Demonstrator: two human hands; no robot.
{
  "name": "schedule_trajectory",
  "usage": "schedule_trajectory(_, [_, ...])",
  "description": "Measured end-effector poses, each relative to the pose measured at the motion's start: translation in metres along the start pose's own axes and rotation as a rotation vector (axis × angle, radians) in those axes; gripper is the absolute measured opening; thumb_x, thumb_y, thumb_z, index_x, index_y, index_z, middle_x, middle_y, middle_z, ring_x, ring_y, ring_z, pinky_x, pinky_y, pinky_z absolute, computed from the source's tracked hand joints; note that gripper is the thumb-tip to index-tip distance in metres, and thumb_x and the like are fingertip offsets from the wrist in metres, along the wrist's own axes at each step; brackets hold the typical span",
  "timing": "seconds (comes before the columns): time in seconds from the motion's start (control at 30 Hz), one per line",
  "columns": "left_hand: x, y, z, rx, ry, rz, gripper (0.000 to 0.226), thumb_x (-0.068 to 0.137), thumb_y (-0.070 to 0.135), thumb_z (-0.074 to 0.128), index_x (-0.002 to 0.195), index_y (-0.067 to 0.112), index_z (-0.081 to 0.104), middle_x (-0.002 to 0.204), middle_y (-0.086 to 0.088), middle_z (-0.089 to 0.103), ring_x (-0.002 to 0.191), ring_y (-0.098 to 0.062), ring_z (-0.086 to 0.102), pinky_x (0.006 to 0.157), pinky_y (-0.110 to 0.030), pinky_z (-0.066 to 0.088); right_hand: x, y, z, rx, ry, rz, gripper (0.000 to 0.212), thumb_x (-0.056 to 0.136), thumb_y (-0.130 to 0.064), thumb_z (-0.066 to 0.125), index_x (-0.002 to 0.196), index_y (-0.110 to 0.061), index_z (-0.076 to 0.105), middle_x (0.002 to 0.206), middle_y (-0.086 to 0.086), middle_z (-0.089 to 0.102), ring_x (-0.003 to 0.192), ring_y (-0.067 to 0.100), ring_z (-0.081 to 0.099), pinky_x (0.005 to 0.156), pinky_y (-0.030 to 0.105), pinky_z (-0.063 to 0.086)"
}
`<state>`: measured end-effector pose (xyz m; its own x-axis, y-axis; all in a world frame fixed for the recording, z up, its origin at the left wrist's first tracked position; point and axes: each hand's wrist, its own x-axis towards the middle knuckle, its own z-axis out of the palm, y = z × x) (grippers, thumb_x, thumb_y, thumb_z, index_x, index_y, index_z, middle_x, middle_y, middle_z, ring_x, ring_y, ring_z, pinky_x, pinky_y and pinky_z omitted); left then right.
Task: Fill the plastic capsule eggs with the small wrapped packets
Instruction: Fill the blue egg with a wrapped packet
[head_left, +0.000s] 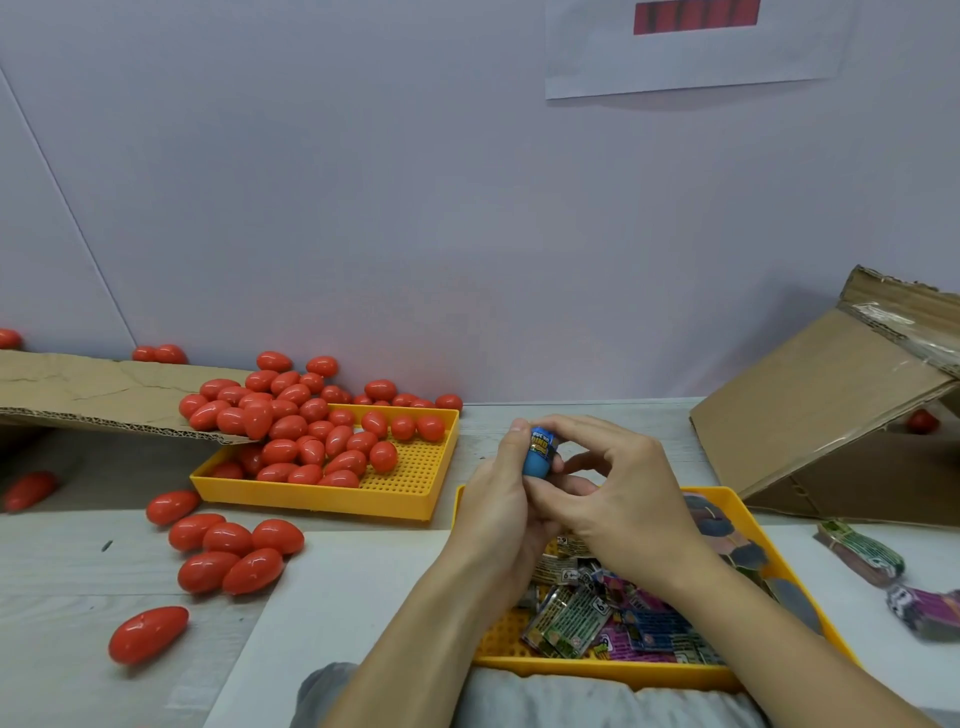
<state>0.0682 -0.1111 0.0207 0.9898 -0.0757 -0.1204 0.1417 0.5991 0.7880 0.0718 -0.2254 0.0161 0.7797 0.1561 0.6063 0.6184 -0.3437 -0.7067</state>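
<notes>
Head view: left hand (498, 499) and right hand (618, 488) fingers curled around blue capsule half (540, 457), its base hidden.

At your ten o'clock a tray (415, 499) on the counter (93, 613) holds a heap of capsule eggs (311, 441), with a cardboard flap (104, 395) overhanging its left end. More loose eggs (234, 553) lie on the counter at nine o'clock. Straight ahead, close to you, a second tray (737, 514) holds wrapped packets (597, 618). Both your hands meet above its far left corner. At two o'clock stands a tilted cardboard box (810, 415); at three o'clock, packet bundles (862, 556) lie beside the near tray.
</notes>
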Motion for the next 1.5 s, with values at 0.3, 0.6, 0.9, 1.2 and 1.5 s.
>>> schedule_trajectory(0.3, [-0.001, -0.001, -0.001, -0.007, -0.047, 0.010, 0.034, 0.102, 0.036, 0.051, 0.107, 0.003, 0.057, 0.065, -0.003, 0.066, 0.061, -0.021, 0.070, 0.060, -0.033, 0.059, 0.001, -0.002, -0.003, 0.046, -0.015, 0.028, 0.042, 0.080, -0.018, 0.082, 0.103, -0.049, 0.066, 0.104, -0.019, 0.069, 0.098, 0.005, 0.068, 0.081, 0.026, 0.059])
schedule_trajectory(0.6, [-0.001, 0.003, -0.004, -0.018, -0.126, -0.054, 0.039, 0.098, 0.040, 0.051, 0.099, 0.003, 0.062, 0.068, -0.005, 0.064, 0.063, -0.021, 0.067, 0.065, -0.036, 0.059, 0.002, -0.001, -0.005, 0.066, -0.004, 0.041, 0.044, 0.077, -0.016, 0.084, 0.104, -0.045, 0.067, 0.102, -0.019, 0.071, 0.099, 0.003, 0.068, 0.083, 0.023, 0.057])
schedule_trajectory(0.9, [0.003, 0.001, -0.010, 0.289, 0.040, 0.236, 0.021, 0.095, 0.025, 0.065, 0.101, 0.006, 0.069, 0.089, -0.009, 0.072, 0.079, -0.018, 0.071, 0.061, -0.029, 0.056, 0.001, 0.006, -0.006, -0.097, 0.002, 0.069, 0.042, 0.079, -0.026, 0.081, 0.117, -0.033, 0.065, 0.109, -0.018, 0.066, 0.106, -0.001, 0.059, 0.082, 0.014, 0.052])
schedule_trajectory(1.2, [0.000, 0.006, -0.008, 0.091, -0.054, -0.012, 0.036, 0.104, 0.020, 0.041, 0.112, -0.006, 0.066, 0.075, -0.014, 0.067, 0.073, -0.024, 0.068, 0.072, -0.035, 0.057, 0.001, 0.002, -0.006, -0.105, -0.002, 0.034, 0.045, 0.077, -0.025, 0.082, 0.119, -0.028, 0.067, 0.111, -0.018, 0.063, 0.108, 0.001, 0.059, 0.081, 0.021, 0.053])
schedule_trajectory(1.5, [-0.002, 0.008, -0.009, -0.032, -0.057, -0.072, 0.033, 0.102, 0.017, 0.043, 0.108, -0.007, 0.065, 0.078, -0.018, 0.069, 0.072, -0.026, 0.068, 0.067, -0.033, 0.059, 0.001, 0.001, -0.006, -0.116, 0.003, 0.036, 0.045, 0.077, -0.023, 0.083, 0.119, -0.028, 0.068, 0.110, -0.017, 0.063, 0.107, 0.003, 0.059, 0.079, 0.022, 0.052])
